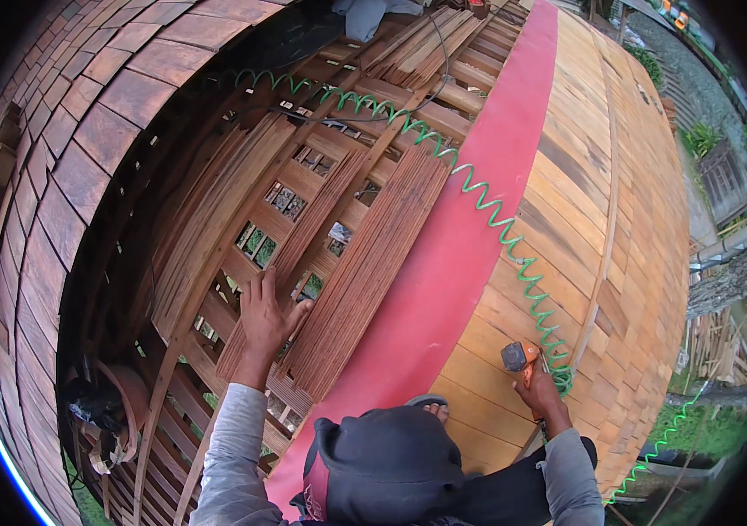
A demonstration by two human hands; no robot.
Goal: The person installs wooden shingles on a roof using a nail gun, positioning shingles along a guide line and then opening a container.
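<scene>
Left hand (264,320): it lies flat, fingers spread, on the near end of a stack of thin wooden shingles (303,254); the grip is apart, it presses and does not clamp
Right hand (542,393): its grip is closed around the orange handle of a nail gun (521,358); the dark head of the tool stands on the laid shingle courses (584,228)
Where the stacks lie: two long bundles rest on the open roof battens (216,307), to the left of the red ridge strip (479,202); the second, bigger bundle (373,263) is just beside the first one, on its right
Long axis: both bundles run from the person's near side up and away, slightly to the right, almost parallel with the red strip
Which hand is nearer: the left one touches the bundle; the right one is well apart, across the red strip
Nail gun direction: its nose points down at the roof face; the handle leans toward the person
Hose: a green coiled air hose (479,197) goes from the tool up along the red strip, then left over the battens
</scene>
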